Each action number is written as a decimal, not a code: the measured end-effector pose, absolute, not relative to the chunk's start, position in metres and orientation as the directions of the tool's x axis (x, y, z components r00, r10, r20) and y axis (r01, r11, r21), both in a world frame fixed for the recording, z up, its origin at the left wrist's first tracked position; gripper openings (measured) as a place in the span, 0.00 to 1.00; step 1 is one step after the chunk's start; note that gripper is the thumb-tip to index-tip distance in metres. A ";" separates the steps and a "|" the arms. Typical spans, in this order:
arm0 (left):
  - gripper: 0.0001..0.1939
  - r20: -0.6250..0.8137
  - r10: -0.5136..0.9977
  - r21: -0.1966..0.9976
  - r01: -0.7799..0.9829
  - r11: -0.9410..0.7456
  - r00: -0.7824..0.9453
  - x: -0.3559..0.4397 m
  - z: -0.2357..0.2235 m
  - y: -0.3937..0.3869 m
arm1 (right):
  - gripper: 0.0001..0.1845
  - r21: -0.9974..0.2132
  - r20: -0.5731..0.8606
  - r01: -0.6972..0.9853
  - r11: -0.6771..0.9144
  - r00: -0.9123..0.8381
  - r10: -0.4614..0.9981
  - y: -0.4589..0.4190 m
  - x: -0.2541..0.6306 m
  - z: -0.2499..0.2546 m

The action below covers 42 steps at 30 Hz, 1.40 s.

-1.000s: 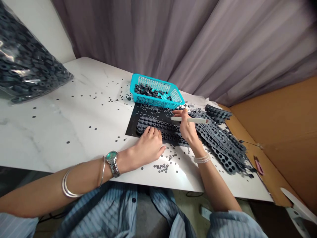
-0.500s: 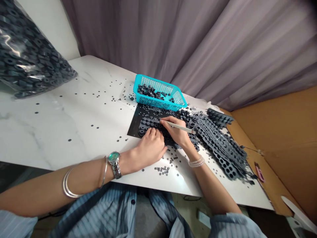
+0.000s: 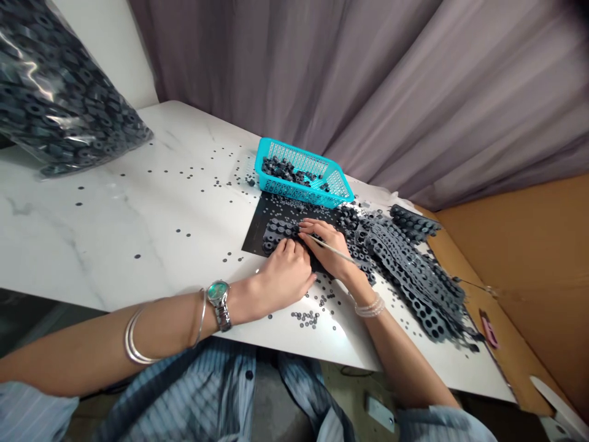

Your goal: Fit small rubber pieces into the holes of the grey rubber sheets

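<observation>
On a black mat [image 3: 252,236] lies a dark grey sheet of round knobbed parts [image 3: 277,228], partly covered by my hands. My left hand [image 3: 289,273] rests on its near edge with fingers curled down; the fingertips are hidden. Between the fingers of my right hand [image 3: 327,245] is a thin pale pen-like stick [image 3: 335,250], slanting back over the hand. Its tip, hidden by my fingers, is at the sheet. Small dark discs [image 3: 306,319] are scattered on the white table around the mat.
Behind the mat stands a turquoise basket [image 3: 301,195] holding loose dark parts. To the right lie a pile of perforated dark strips [image 3: 414,279] and a pink cutter [image 3: 488,328] on cardboard. A clear bag of dark ring parts [image 3: 69,104] stands at the left.
My right hand has turned flatter, its fingers reaching further over the sheet, and the stick lies lower against the hand. My left hand keeps its place on the sheet. The view has shifted slightly.
</observation>
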<state>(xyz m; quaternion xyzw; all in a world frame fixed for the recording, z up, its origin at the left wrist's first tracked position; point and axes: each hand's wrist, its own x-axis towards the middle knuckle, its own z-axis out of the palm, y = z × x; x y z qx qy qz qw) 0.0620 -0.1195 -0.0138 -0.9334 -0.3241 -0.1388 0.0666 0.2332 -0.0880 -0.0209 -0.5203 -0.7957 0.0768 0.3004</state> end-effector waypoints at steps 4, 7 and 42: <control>0.25 0.305 0.582 -0.026 0.618 -0.786 0.754 0.062 -0.015 -0.119 | 0.09 -0.408 0.382 0.788 0.461 -0.311 0.870 -0.088 0.233 -0.022; 0.24 0.290 0.581 -0.017 0.611 -0.791 0.760 0.063 -0.015 -0.119 | 0.10 -0.365 0.362 0.802 0.473 -0.346 0.866 -0.087 0.228 -0.022; 0.29 0.262 0.641 -0.045 0.673 -0.738 0.721 0.063 -0.017 -0.123 | 0.07 -0.502 0.319 0.743 0.443 -0.317 0.893 -0.082 0.219 -0.018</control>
